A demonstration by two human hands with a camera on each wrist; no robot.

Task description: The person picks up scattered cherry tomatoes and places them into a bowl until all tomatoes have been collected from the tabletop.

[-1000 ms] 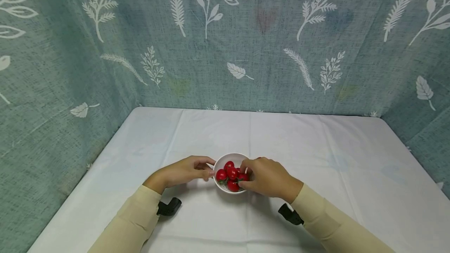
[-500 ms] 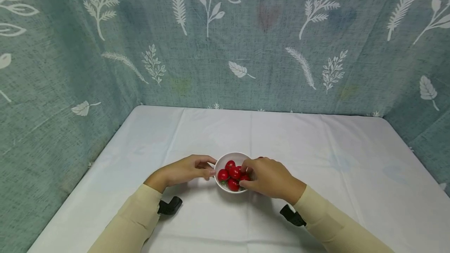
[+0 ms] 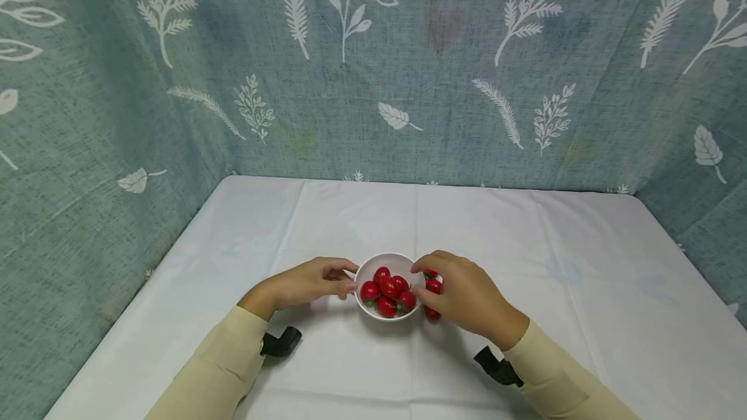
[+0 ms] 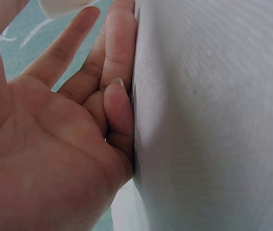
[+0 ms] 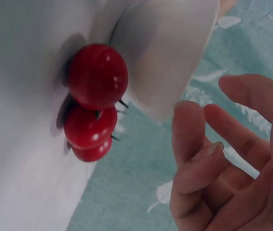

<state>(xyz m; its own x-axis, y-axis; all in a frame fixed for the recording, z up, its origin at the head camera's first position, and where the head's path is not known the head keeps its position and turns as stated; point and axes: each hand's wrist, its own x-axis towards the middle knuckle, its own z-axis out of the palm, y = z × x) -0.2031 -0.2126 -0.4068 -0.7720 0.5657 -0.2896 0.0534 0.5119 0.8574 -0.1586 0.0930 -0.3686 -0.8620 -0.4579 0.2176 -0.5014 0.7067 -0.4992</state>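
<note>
A white bowl (image 3: 399,262) holds several red cherry tomatoes (image 3: 390,287) with green stems. My left hand (image 3: 306,287) lies at the bowl's left side, thumb and index fingertips at the rim; its lower fingers rest on the cloth in the left wrist view. Over the right rim, my right hand (image 3: 469,293) has its thumb and fingers apart, with nothing between them. Three more cherry tomatoes (image 5: 98,77) sit in a row on the table just right of the bowl, partly covered by the right hand in the head view.
A white cloth (image 3: 327,368) with fold lines covers the table. Blue-green curtains (image 3: 350,115) with white leaf prints enclose the back and sides. Black wrist camera mounts (image 3: 283,342) stick out beneath both forearms.
My right hand has let go of a cherry tomato in the bowl's right side and drawn back to the right, uncovering the tomatoes outside. My left hand has stayed at the rim.
</note>
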